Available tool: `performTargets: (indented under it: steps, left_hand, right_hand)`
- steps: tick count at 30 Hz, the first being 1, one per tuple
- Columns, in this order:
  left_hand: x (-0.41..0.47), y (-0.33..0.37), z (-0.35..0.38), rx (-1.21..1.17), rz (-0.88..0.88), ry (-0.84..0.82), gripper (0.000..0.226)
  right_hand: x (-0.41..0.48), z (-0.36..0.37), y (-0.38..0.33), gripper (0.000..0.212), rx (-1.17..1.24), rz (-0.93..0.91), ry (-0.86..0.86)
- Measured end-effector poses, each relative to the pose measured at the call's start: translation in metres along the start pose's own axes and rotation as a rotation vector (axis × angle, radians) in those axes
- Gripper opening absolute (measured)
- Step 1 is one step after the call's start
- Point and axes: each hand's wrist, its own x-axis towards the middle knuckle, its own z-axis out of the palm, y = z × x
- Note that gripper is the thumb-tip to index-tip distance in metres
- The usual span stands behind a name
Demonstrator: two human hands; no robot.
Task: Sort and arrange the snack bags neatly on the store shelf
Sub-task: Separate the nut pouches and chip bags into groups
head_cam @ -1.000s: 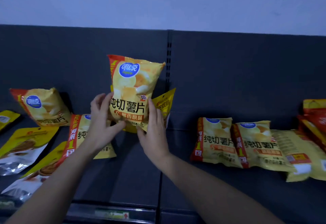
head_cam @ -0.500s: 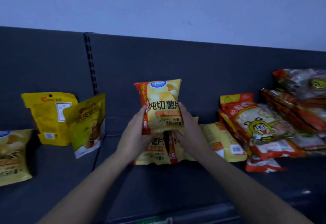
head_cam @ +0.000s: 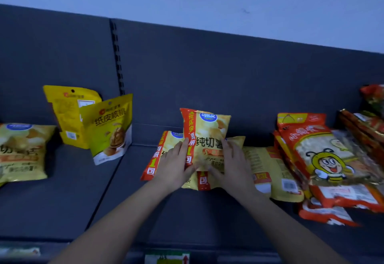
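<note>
A yellow chip bag (head_cam: 205, 134) with a red side stripe stands tilted at the shelf's middle, resting on two like bags (head_cam: 160, 155) that lie flat. My left hand (head_cam: 175, 165) grips its lower left edge, and my right hand (head_cam: 232, 164) grips its lower right edge. Both thumbs press on the bag's bottom front.
Two yellow walnut pouches (head_cam: 110, 128) stand to the left, and another chip bag (head_cam: 20, 151) lies at the far left. A flat yellow bag (head_cam: 270, 172) and a stack of red bee-print bags (head_cam: 324, 159) sit to the right. The dark shelf (head_cam: 83, 191) has a front rail with price tags.
Both hands carried the chip bag from the left shelf section to the right one and lowered it onto the flat chip bags there. My view swung right with it.
</note>
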Motion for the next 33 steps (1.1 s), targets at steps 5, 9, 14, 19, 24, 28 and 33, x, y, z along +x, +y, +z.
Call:
performTargets:
  steps: [5, 9, 14, 19, 24, 28, 33]
  left_hand:
    - [-0.039, -0.049, -0.045, 0.033, -0.086, -0.022, 0.089]
    - [-0.092, -0.116, -0.093, 0.049, -0.218, 0.084, 0.093]
    - [-0.177, -0.202, -0.155, 0.088, -0.430, 0.186, 0.066]
    - [-0.244, -0.282, -0.205, 0.155, -0.587, 0.229, 0.070]
    - [-0.250, -0.330, -0.223, 0.199, -0.607, 0.181, 0.079]
    - [-0.217, -0.343, -0.214, 0.229, -0.599, 0.031, 0.096]
    - [-0.175, -0.369, -0.197, 0.168, -0.639, -0.061, 0.111]
  right_hand:
    - [0.006, -0.007, -0.059, 0.058, 0.114, -0.385, 0.287]
    - [0.003, 0.006, -0.147, 0.039, 0.166, -0.717, 0.144]
    - [0.003, 0.063, -0.253, 0.033, 0.281, -0.761, -0.133]
    - [0.018, 0.123, -0.347, 0.052, 0.429, -0.474, -0.372]
    - [0.028, 0.159, -0.402, 0.077, 0.523, -0.253, -0.461]
    - [0.036, 0.179, -0.412, 0.093, 0.491, -0.152, -0.461]
    - [0.062, 0.192, -0.419, 0.108, 0.466, -0.170, -0.511]
